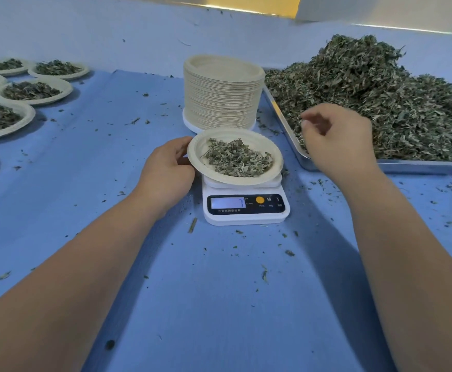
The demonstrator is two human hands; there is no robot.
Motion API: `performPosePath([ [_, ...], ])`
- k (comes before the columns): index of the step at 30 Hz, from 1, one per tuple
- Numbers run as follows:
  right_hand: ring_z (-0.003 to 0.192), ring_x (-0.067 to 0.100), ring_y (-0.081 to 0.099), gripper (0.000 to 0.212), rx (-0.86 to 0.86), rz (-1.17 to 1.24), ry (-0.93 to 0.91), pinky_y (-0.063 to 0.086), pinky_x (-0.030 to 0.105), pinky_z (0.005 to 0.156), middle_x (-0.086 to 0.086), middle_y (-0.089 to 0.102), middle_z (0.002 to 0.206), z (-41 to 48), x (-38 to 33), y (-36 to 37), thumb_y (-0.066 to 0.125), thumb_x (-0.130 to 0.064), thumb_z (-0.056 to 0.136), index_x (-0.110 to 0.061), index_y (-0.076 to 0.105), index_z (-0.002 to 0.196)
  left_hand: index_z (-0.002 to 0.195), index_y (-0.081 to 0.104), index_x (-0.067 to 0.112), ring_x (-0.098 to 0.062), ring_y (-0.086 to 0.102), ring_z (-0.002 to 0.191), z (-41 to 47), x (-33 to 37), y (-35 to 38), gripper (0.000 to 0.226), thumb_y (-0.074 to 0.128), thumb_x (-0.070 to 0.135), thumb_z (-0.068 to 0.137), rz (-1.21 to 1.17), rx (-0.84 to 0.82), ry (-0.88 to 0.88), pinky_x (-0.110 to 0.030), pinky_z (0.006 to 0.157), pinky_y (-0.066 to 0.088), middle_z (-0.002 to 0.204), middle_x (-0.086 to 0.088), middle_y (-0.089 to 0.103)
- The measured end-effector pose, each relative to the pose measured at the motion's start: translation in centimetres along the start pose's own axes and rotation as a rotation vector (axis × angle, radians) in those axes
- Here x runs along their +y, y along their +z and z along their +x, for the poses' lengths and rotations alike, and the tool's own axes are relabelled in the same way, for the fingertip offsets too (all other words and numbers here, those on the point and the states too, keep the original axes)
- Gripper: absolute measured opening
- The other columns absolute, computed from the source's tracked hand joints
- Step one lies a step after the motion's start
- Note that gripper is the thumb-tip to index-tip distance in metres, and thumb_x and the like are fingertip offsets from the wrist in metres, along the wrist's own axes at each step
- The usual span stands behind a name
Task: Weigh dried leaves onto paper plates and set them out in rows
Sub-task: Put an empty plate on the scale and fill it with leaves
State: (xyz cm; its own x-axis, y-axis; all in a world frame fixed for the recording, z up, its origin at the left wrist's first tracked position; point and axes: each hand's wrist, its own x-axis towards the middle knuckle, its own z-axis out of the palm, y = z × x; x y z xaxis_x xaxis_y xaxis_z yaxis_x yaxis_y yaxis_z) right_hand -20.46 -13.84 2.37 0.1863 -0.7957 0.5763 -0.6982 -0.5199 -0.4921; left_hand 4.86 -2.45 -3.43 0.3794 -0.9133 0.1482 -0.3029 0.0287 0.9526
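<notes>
1. our left hand [167,170] holds the paper plate [196,157], fingers curled round its left rim.
2. that plate sits on the white scale [246,214] at the middle of the worktop [219,304] and carries a small mound of dried leaves [237,158]. the display is lit, but its reading is too blurred to make out.
3. our right hand [337,140] hovers over the near left edge of the metal tray [420,166], fingers curled against the leaf heap [380,103]. we cannot tell whether it holds any leaves.
4. just behind the scale stands a tall stack of plates [222,103].
5. far left, filled plates [31,91] lie in rows.
6. the worktop is covered in blue and strewn with leaf crumbs [289,253]. behind it rises a pale wall [112,28].
</notes>
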Motion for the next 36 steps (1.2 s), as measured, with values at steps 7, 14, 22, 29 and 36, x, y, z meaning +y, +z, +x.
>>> performPosePath([
  [7,0.065,0.019,0.058,0.026,-0.258,-0.070,-0.111,0.047,0.030,0.061,0.000,0.066,0.074,-0.9,-2.0,0.6,0.056,-0.034,0.100,-0.016,0.073,0.091,0.096,0.077,0.037,-0.011,0.076,0.097,0.1,0.4,0.0,0.058,0.047,-0.013,0.089,-0.127,0.057,-0.035,-0.028,0.083,0.061,0.106,0.006,0.079],
  [14,0.078,0.035,0.065,0.035,-0.436,-0.140,0.105,0.056,0.041,0.070,0.019,0.069,0.082,-1.1,-2.4,1.7,0.047,-0.028,0.102,0.001,0.065,0.103,0.122,0.066,0.009,-0.017,0.073,0.101,0.5,1.2,0.1,0.026,0.045,0.011,0.106,-0.336,0.183,-0.228,-0.027,0.086,0.060,0.116,-0.008,0.073],
  [22,0.051,0.015,0.047,0.024,-0.458,0.072,0.251,0.042,0.027,0.051,0.017,0.070,0.071,-0.9,-2.9,2.0,0.058,-0.024,0.092,-0.006,0.074,0.090,0.133,0.065,0.008,-0.022,0.066,0.121,0.0,2.1,1.2,0.034,0.040,0.016,0.111,-0.352,0.123,-0.281,-0.045,0.113,0.048,0.130,-0.011,0.071],
  [29,0.051,0.014,0.053,0.004,-0.468,0.514,0.380,0.041,0.029,0.051,0.000,0.068,0.057,-1.7,-5.0,3.2,0.071,-0.021,0.091,-0.024,0.069,0.089,0.091,0.072,0.014,-0.022,0.072,0.085,0.5,2.2,-0.2,0.037,0.039,0.004,0.102,-0.466,0.296,-0.307,-0.047,0.094,0.057,0.090,-0.004,0.077],
  [36,0.071,0.004,0.066,0.042,-0.480,0.393,0.182,0.049,0.026,0.059,-0.008,0.075,0.086,-2.7,-7.0,3.6,0.069,-0.042,0.092,-0.028,0.057,0.130,0.075,0.073,0.019,-0.025,0.067,0.082,1.6,2.3,-2.4,0.041,0.044,0.008,0.101,-0.549,0.443,-0.385,-0.045,0.085,0.058,0.082,-0.003,0.073],
])
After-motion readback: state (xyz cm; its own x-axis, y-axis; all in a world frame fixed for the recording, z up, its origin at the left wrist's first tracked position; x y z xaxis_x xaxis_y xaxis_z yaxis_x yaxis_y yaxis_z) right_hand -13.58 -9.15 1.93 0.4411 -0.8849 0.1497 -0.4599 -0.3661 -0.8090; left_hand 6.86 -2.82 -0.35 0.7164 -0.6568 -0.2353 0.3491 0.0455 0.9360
